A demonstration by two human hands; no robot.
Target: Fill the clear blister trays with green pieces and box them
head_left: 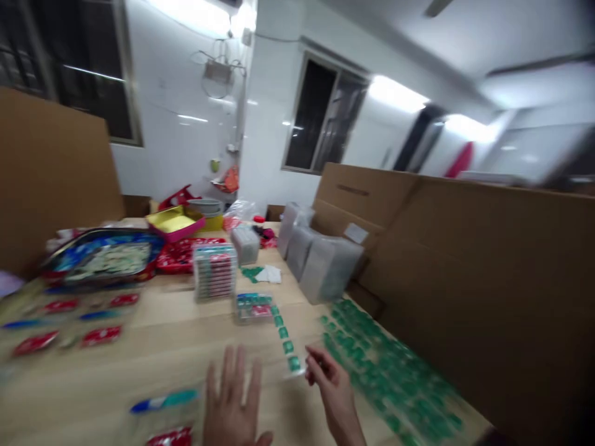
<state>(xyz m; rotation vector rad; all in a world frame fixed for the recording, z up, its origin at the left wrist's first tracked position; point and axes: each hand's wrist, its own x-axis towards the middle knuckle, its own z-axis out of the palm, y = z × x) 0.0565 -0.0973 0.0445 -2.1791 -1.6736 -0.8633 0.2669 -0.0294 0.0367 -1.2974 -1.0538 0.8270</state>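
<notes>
The picture is smeared by motion. My left hand hovers over the wooden table with its fingers stretched out and apart, holding nothing. My right hand is beside it with fingers pinched near a clear strip of small green packets that runs away from me. I cannot make out what the pinch holds. A short stack of clear cases lies just beyond the strip, and a taller stack of clear cases stands behind that.
A spread of green packets covers the table's right side. Cardboard sheets stand on the right, another cardboard sheet at the left. Red and blue packets lie on the left, near a decorated tray. Wrapped grey bundles stand behind.
</notes>
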